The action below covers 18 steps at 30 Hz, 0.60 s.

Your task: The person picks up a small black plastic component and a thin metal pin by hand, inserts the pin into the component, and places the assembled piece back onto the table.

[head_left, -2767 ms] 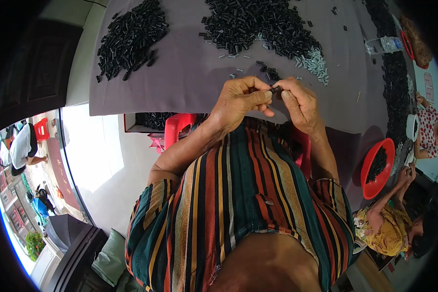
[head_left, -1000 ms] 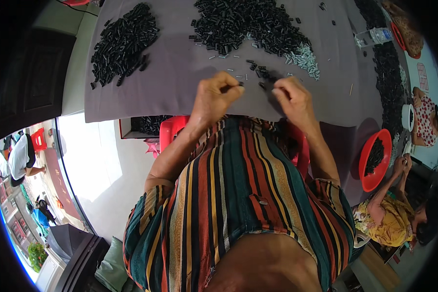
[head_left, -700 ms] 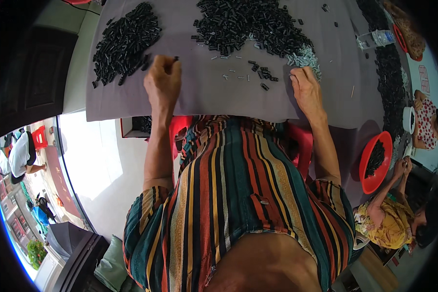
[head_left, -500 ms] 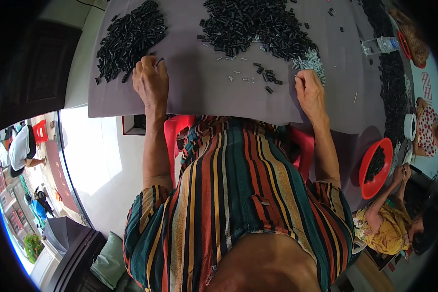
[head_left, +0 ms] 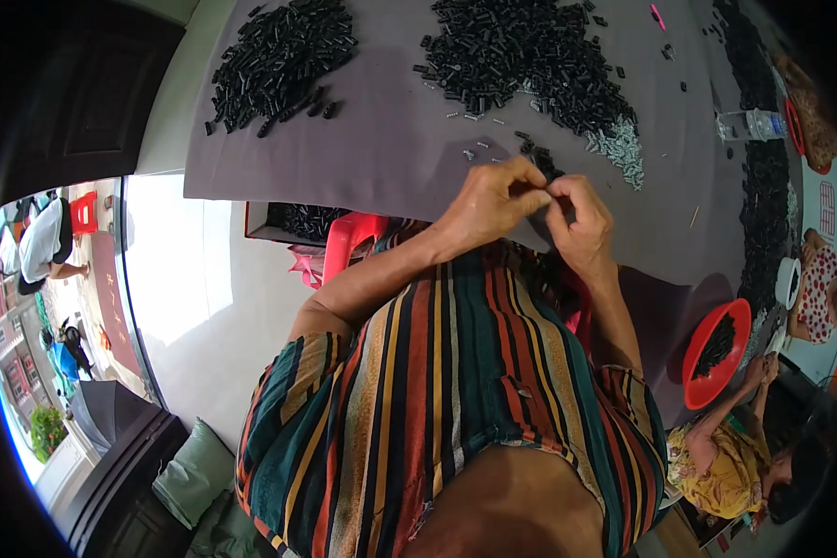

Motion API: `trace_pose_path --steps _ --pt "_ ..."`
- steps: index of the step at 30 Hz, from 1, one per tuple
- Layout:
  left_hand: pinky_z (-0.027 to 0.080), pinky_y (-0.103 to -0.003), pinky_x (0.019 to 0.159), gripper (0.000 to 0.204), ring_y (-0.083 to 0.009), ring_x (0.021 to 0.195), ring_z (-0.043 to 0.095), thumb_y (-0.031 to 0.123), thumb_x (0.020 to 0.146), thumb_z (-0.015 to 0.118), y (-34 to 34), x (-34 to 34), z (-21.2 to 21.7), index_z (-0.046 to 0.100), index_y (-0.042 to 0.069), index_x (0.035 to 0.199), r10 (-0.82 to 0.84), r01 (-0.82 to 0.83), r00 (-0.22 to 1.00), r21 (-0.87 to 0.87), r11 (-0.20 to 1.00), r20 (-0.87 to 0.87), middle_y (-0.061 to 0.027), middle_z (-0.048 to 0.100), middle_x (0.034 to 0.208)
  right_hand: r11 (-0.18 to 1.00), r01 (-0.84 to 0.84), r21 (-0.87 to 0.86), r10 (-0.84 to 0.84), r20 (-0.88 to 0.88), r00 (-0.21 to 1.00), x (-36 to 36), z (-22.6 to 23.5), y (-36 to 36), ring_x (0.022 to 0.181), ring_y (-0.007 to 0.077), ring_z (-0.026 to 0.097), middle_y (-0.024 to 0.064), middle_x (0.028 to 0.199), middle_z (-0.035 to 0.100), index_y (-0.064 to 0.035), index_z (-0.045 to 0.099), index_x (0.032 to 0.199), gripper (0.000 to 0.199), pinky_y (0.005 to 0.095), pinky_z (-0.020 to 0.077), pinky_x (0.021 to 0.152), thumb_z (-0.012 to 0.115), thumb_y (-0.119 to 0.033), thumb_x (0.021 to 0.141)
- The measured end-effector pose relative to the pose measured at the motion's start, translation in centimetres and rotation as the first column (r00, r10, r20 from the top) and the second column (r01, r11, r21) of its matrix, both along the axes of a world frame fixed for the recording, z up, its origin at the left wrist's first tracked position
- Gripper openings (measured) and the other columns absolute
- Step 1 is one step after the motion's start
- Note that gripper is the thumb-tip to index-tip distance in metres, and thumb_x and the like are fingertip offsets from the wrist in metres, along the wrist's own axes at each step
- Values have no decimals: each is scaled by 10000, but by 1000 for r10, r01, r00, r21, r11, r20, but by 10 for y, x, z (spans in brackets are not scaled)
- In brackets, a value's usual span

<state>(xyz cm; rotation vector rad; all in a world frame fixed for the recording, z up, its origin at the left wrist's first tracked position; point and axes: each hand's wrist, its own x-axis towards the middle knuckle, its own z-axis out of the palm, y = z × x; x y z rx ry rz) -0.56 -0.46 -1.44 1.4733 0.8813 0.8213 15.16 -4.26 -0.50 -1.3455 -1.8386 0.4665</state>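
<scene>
The table (head_left: 381, 139), under a grey-purple cover, carries a heap of black parts (head_left: 284, 65) at far left and a larger black heap (head_left: 521, 60) at far centre. Silver pieces (head_left: 618, 153) lie against the larger heap's near right edge. Left hand (head_left: 507, 200) and right hand (head_left: 578, 223): fingertips brought together over the near edge; whether they pinch a piece cannot be told. Loose black parts (head_left: 539, 156) lie just beyond them. A red bowl (head_left: 702, 386) at right contains dark parts.
</scene>
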Motion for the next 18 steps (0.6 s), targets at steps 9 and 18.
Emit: trace_pose_path --steps 9,18 --pt "475 -250 601 104 -98 669 575 52 804 609 -3 2 -12 590 -41 845 -2 24 991 -162 986 132 -79 620 707 994 -39 -100 27 -118 993 -1 -3 -5 689 211 579 87 809 560 -16 529 899 181 294 460 619 575 59 740" --pt "432 -236 540 111 -82 604 518 82 827 612 -9 17 -9 581 -24 815 114 -116 970 -4 993 217 -55 581 659 960 -13 -279 -69 -280 958 8 -4 -9 668 102 513 44 758 546 -3 557 894 83 247 428 601 578 -16 815"
